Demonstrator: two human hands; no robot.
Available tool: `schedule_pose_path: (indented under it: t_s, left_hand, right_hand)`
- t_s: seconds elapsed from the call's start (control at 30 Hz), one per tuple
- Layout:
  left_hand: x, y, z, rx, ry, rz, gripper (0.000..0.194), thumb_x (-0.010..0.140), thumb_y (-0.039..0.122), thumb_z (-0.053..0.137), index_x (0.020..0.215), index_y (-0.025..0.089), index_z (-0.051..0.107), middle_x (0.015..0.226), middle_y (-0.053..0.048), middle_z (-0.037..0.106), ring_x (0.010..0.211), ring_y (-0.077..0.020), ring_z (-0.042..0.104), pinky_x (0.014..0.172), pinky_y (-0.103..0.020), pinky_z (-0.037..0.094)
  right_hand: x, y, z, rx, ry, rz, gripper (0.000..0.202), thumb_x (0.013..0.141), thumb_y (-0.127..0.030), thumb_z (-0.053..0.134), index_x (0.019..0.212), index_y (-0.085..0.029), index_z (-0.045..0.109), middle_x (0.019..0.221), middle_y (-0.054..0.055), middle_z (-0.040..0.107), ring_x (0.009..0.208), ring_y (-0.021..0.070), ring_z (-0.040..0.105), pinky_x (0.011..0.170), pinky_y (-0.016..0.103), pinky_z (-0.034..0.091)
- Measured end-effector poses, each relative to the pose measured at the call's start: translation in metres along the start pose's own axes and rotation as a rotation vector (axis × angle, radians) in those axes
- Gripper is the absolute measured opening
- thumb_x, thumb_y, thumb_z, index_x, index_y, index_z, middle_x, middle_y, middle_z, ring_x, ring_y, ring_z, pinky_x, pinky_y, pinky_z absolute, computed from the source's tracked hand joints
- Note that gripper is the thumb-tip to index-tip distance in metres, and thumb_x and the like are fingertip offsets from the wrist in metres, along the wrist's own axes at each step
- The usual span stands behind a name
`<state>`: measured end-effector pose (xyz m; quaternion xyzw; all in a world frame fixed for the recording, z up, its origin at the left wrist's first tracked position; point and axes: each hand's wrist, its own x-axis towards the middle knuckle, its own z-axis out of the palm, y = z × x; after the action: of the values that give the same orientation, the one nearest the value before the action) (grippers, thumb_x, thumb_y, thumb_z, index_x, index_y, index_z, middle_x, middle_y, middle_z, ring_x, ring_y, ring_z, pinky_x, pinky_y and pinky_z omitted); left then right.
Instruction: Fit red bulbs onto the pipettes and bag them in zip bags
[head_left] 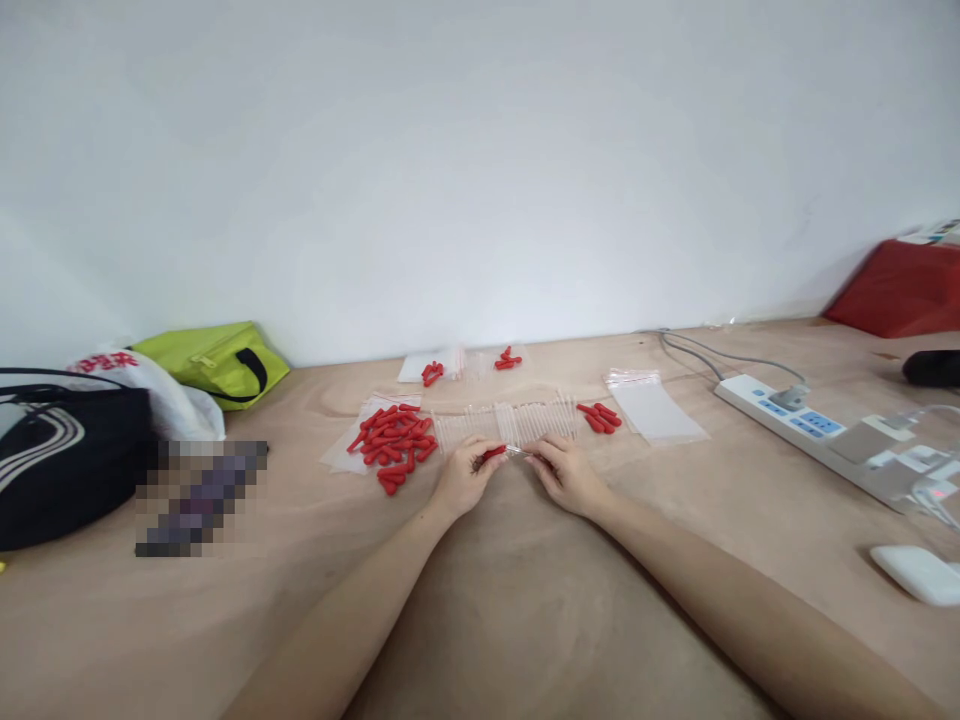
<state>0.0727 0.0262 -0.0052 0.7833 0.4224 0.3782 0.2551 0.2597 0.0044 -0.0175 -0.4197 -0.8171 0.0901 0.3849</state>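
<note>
My left hand (463,477) is closed on a small red rubber bulb (492,454). Just right of it, my right hand (567,474) pinches a thin clear tube (517,450), whose left end meets the bulb or lies very near it. Beyond both hands lies a row of clear tubes (536,420). A pile of red bulbs (394,435) rests left of the row, partly on clear plastic bags (343,452). Several more red bulbs (599,418) lie at the row's right end. Two small groups of red bulbs (433,373) (508,358) sit near the wall.
Flat plastic bags (664,408) lie right of the tubes. Farther right are a power strip (806,425) with plugs and cables, a white case (916,574) and a red bag (900,290). At left stand a green bag (214,362), a white plastic bag (176,400) and a black bag (75,460).
</note>
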Motion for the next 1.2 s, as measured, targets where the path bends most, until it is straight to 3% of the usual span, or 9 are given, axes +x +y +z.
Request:
schedule_pose_path:
  t_s: [0.23, 0.43, 0.8, 1.2]
  left_hand:
    - [0.0, 0.001, -0.001, -0.026, 0.0, 0.006, 0.016, 0.079, 0.022, 0.054, 0.087, 0.016, 0.066, 0.078, -0.004, 0.061, 0.07, -0.0143, 0.057, 0.064, -0.025, 0.046]
    - [-0.004, 0.005, -0.003, -0.023, -0.075, 0.049, 0.015, 0.08, 0.019, 0.051, 0.083, 0.016, 0.066, 0.075, -0.003, 0.06, 0.069, -0.0135, 0.056, 0.063, -0.024, 0.045]
    - [-0.007, 0.009, -0.004, 0.112, -0.198, 0.155, 0.015, 0.082, 0.014, 0.047, 0.083, 0.017, 0.062, 0.081, -0.002, 0.06, 0.077, -0.0136, 0.056, 0.072, -0.025, 0.044]
    - [-0.009, 0.01, -0.005, 0.211, -0.217, 0.261, 0.017, 0.086, 0.017, 0.041, 0.084, 0.015, 0.058, 0.081, -0.004, 0.057, 0.076, -0.014, 0.054, 0.07, -0.025, 0.044]
  right_hand:
    - [0.0, 0.002, 0.0, 0.043, -0.031, -0.015, 0.025, 0.086, -0.02, 0.038, 0.1, -0.02, 0.06, 0.078, 0.005, 0.059, 0.076, 0.0158, 0.055, 0.069, 0.03, 0.04]
    - [0.0, 0.008, -0.001, 0.093, -0.083, -0.006, 0.025, 0.087, -0.022, 0.04, 0.097, -0.021, 0.063, 0.077, 0.003, 0.062, 0.073, 0.014, 0.056, 0.07, 0.029, 0.036]
    - [0.002, 0.008, -0.011, -0.122, -0.18, -0.147, 0.022, 0.086, -0.018, 0.041, 0.09, -0.019, 0.063, 0.075, 0.003, 0.061, 0.067, 0.0121, 0.051, 0.068, 0.03, 0.024]
    - [0.003, 0.002, -0.004, -0.136, -0.202, -0.107, 0.022, 0.086, -0.016, 0.039, 0.083, -0.017, 0.061, 0.072, 0.002, 0.061, 0.066, 0.0118, 0.052, 0.066, 0.028, 0.024]
